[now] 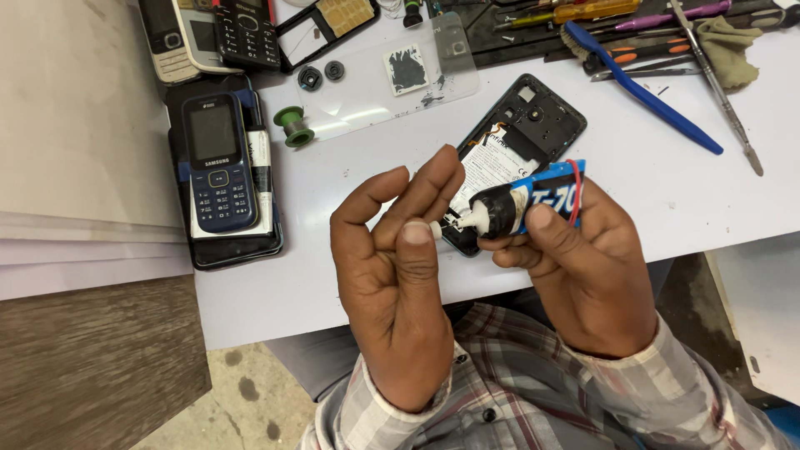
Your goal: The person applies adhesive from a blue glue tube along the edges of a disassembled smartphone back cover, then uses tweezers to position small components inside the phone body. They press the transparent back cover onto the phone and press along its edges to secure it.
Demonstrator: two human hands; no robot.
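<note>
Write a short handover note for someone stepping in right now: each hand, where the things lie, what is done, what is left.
Right hand: grips the glue tube, nozzle pointing left.
Left hand: fingertips pinch at the nozzle tip, where a small white cap shows.
Opened phone: back off, lying on the white table just beyond the hands.
Done: phone opened.
Left: no fresh glue visible on the phone; clear back cover lies apart.
</note>
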